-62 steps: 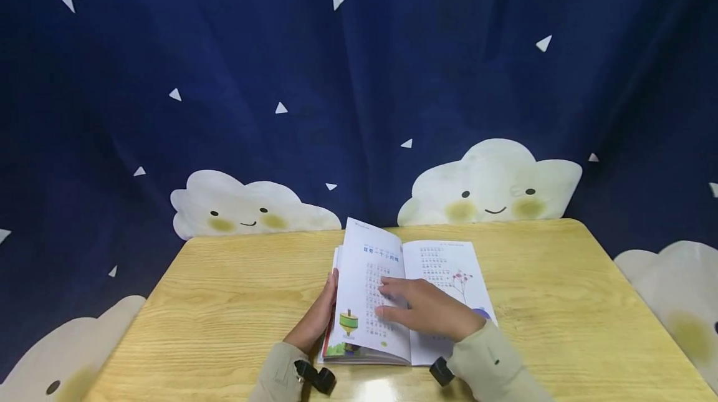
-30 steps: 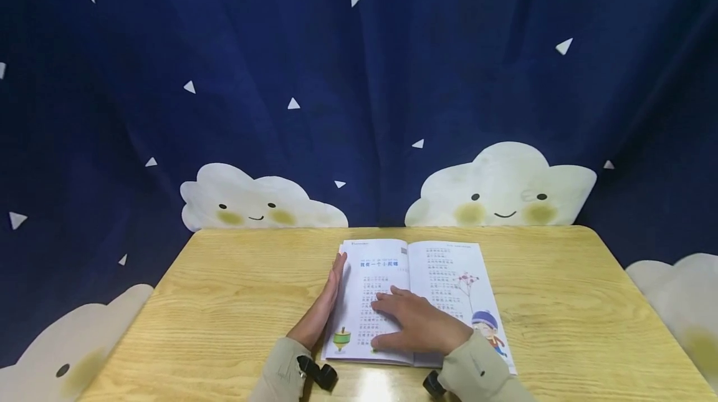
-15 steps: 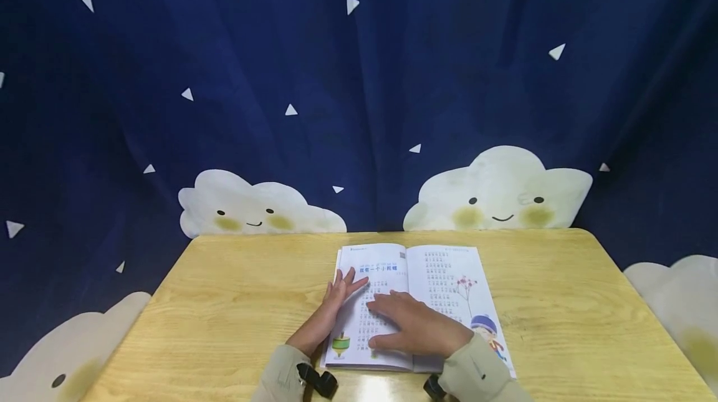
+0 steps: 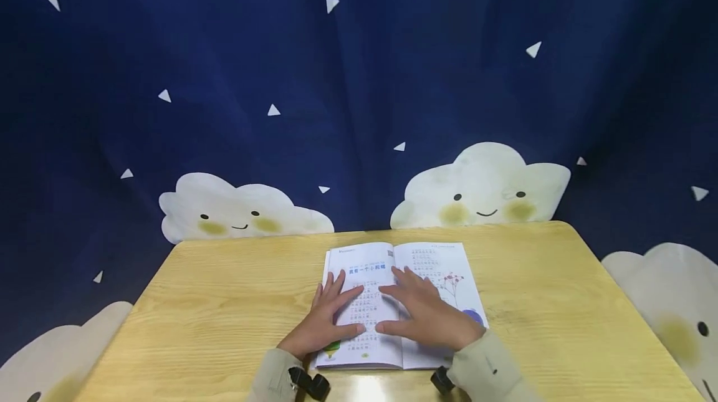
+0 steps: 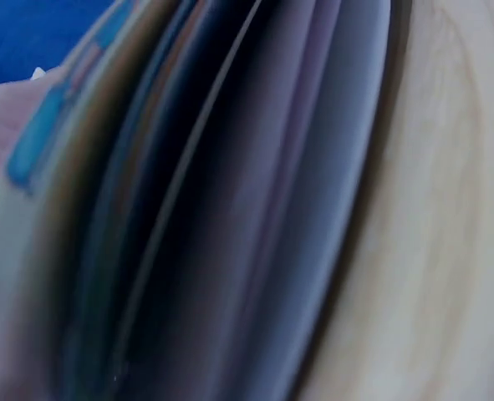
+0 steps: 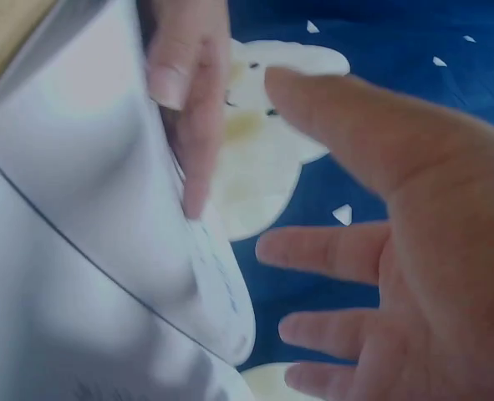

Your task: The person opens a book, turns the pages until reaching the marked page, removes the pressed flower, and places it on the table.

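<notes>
Book (image 4: 392, 302) is lying open and flat at the near middle of the counter (image 4: 224, 302), spine running near-to-far. Both hands are pressing down on it, fingers straight and spread. Left hand (image 4: 328, 318) is resting flat on the left page, fingers fanning toward the far edge, thumb pointing right toward the gutter. Right hand (image 4: 426, 311) is lying over the gutter and the right page, palm down. My read: the flat palms either side of the fold are keeping the pages from springing up. Left wrist view is showing only the blurred page edges (image 5: 230, 209) stacked beside the counter wood (image 5: 447, 251), so the pages there are sitting slightly fanned. Right wrist view is showing the right hand (image 6: 397, 267) with fingers apart, left fingers (image 6: 188, 75) on the white page (image 6: 79, 251). Dark blue cloud-print curtain (image 4: 359, 78) is hanging behind the far edge.
</notes>
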The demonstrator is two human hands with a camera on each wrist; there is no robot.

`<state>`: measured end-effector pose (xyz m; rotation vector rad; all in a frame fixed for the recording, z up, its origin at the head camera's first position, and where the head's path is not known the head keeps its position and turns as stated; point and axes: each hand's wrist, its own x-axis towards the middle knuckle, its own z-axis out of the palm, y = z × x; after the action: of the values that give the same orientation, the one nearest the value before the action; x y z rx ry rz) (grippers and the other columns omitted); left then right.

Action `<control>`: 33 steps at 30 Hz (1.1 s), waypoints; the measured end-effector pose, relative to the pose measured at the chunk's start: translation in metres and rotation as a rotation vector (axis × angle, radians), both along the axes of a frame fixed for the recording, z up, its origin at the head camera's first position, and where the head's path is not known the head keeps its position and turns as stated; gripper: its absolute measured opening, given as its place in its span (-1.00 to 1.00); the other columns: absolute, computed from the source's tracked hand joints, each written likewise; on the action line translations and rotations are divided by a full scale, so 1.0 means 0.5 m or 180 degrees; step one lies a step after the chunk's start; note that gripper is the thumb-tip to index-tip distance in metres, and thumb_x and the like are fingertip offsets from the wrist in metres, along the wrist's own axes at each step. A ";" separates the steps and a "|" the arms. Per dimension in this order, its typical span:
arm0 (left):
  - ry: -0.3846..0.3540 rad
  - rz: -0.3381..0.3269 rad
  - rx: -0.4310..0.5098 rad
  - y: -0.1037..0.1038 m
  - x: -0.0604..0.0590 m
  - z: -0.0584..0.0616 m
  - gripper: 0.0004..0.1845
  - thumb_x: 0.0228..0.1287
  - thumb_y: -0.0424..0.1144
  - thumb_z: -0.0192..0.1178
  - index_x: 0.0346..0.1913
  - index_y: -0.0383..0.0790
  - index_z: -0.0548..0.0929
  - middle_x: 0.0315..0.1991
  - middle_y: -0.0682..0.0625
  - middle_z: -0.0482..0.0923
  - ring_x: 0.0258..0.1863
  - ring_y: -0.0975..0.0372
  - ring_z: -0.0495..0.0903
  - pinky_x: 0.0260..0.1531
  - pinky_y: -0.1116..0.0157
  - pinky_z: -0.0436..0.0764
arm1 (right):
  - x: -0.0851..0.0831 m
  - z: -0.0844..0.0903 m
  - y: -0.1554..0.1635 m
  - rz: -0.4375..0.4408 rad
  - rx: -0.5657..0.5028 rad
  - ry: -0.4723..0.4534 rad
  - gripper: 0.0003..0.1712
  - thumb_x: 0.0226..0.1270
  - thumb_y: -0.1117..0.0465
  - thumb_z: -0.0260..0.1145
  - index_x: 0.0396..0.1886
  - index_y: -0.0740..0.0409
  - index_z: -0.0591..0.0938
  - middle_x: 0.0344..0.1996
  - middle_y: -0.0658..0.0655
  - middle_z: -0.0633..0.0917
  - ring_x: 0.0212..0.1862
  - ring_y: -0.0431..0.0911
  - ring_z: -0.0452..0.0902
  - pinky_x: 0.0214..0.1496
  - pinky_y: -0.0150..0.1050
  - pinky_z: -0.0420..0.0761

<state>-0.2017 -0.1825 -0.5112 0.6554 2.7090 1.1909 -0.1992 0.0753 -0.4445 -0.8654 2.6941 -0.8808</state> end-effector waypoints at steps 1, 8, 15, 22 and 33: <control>0.0004 0.0011 0.0001 -0.002 0.000 0.001 -0.23 0.14 0.16 0.31 0.41 0.06 0.36 0.54 -0.21 -0.24 0.49 -0.11 -0.44 0.35 -0.15 -0.46 | -0.003 0.003 0.003 -0.0095 0.0007 0.0044 -0.20 0.18 -0.31 0.30 0.29 0.08 0.51 0.47 0.30 0.13 0.49 0.27 -0.15 0.38 0.36 -0.14; -0.0073 0.0037 -0.0087 -0.007 0.004 0.000 -0.14 0.06 0.20 0.35 0.44 0.08 0.32 0.54 -0.19 -0.30 0.49 -0.09 -0.47 0.36 -0.11 -0.46 | -0.011 0.019 0.042 -0.1032 0.0250 0.0154 -0.47 0.21 0.03 0.35 0.10 0.23 0.57 0.44 0.47 0.08 0.47 0.37 -0.20 0.32 0.44 -0.18; -0.0058 0.0045 -0.0068 -0.005 0.000 0.002 -0.14 0.05 0.18 0.37 0.44 0.09 0.31 0.55 -0.17 -0.30 0.49 -0.07 -0.47 0.37 -0.08 -0.47 | -0.026 0.025 0.097 -0.1554 0.0465 -0.0012 -0.63 0.12 0.09 0.34 -0.14 0.23 0.58 0.42 0.52 0.06 0.46 0.39 -0.29 0.31 0.44 -0.31; -0.0117 0.0016 -0.0075 0.002 -0.001 0.002 -0.14 0.05 0.17 0.38 0.44 0.10 0.31 0.55 -0.16 -0.30 0.50 -0.06 -0.47 0.37 -0.08 -0.48 | -0.027 0.018 0.135 -0.1801 0.0886 -0.0119 -0.73 0.07 0.04 0.40 -0.43 0.16 0.61 0.28 0.54 0.27 0.38 0.42 -0.09 0.24 0.50 -0.22; -0.0073 -0.0011 -0.0063 0.007 0.002 0.005 -0.15 0.05 0.16 0.38 0.43 0.08 0.33 0.55 -0.16 -0.29 0.50 -0.06 -0.47 0.38 -0.07 -0.47 | -0.024 -0.006 0.127 -0.1839 0.1332 -0.0011 -0.71 0.00 0.03 0.40 -0.56 0.17 0.58 -0.13 0.37 0.46 0.23 0.39 0.12 0.21 0.53 -0.23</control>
<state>-0.2010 -0.1791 -0.5088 0.6399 2.6963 1.1618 -0.2110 0.1387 -0.4475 0.0066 2.9991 -0.3557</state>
